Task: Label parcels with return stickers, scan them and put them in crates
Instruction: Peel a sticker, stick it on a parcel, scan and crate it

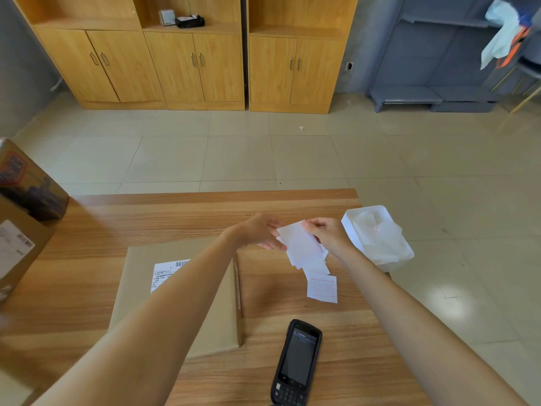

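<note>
A flat brown cardboard parcel (205, 312) with a white shipping label (164, 273) lies on the wooden table (87, 273) under my left forearm. Above the table, my left hand (260, 231) and my right hand (328, 232) both pinch a white strip of return stickers (301, 244). The strip hangs down folded, and its lowest sticker (322, 287), printed with a red frame, touches the table. A black handheld scanner (295, 361) lies screen-up near the table's front edge.
A white tray (348, 222) with crumpled clear plastic sits at the table's right edge. Two more cardboard boxes (23, 224) stand at the far left. Wooden cabinets (190, 63) and grey shelving (433, 68) line the far wall beyond a tiled floor.
</note>
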`<state>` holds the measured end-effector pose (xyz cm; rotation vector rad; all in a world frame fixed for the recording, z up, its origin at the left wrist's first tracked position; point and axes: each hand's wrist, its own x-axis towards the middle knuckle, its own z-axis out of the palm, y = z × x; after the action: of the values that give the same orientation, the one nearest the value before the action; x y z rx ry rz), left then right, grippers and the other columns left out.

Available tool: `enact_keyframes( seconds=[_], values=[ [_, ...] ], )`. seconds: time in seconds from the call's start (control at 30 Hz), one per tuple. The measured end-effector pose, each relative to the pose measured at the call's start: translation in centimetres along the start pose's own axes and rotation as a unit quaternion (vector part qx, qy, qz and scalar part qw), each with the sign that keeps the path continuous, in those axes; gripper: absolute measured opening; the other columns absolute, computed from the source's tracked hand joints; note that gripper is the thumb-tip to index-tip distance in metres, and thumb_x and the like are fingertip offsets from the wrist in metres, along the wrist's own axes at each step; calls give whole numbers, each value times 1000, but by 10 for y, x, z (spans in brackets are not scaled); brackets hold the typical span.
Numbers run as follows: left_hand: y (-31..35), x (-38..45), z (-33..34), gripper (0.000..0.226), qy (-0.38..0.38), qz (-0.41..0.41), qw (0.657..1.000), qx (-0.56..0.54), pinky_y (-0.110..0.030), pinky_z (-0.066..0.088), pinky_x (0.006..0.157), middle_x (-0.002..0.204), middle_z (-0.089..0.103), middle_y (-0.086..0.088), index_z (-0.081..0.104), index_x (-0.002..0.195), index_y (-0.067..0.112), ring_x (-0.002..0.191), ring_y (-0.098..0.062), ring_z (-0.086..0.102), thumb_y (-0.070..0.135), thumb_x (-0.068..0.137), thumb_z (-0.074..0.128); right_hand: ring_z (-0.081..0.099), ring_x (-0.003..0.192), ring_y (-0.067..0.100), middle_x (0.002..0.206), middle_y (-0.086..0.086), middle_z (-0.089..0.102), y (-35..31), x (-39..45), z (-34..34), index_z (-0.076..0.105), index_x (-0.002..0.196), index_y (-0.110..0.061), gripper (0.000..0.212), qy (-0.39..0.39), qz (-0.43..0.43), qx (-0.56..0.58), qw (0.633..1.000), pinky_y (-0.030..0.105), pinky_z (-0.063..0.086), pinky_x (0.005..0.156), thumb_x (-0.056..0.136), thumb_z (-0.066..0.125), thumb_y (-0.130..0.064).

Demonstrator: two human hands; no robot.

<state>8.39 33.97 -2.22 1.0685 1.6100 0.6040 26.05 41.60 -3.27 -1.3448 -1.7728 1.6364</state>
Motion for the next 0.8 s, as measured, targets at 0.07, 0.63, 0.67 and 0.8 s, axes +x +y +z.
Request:
enact_keyframes(
  seconds=[0.07, 0.63, 0.67, 0.8],
  values=[
    [0, -3, 0, 54, -9, 2, 1000, -2, -21, 53, 83, 118, 63, -11, 57, 129, 12, 100, -14, 63, 6, 78, 76, 60, 76, 11, 93, 6, 66, -3, -2, 2, 66, 108, 1, 23, -4, 0, 4, 1000, 6, 45, 55, 95, 58, -17],
    [8, -20, 13, 12, 128, 13, 992, 14, -23, 51, 68, 70, 66, -1, 62, 80, 10, 62, -4, 64, 13, 91, 57, 43, 132, 14, 143, -5, 45, -8, -28, 19, 34, 145, -29, 98, -166, 52, -64, 983, 35, 37, 108, 64, 76, -64],
    [8, -20, 13, 12, 123, 11, 992, 18, -23, 51, 67, 72, 65, -1, 61, 79, 11, 63, -6, 63, 13, 91, 58, 44, 130, 15, 140, -5, 47, -8, -28, 21, 39, 143, -26, 80, -149, 49, -64, 985, 34, 37, 106, 76, 73, -53],
    [3, -23, 12, 11, 118, -11, 992, 46, -21, 47, 61, 94, 57, -2, 64, 99, 6, 84, -17, 55, 11, 90, 62, 51, 95, 21, 102, 5, 53, -11, -31, 19, 56, 113, -4, 32, -74, 76, -16, 994, 31, 39, 83, 98, 48, -31]
  ],
)
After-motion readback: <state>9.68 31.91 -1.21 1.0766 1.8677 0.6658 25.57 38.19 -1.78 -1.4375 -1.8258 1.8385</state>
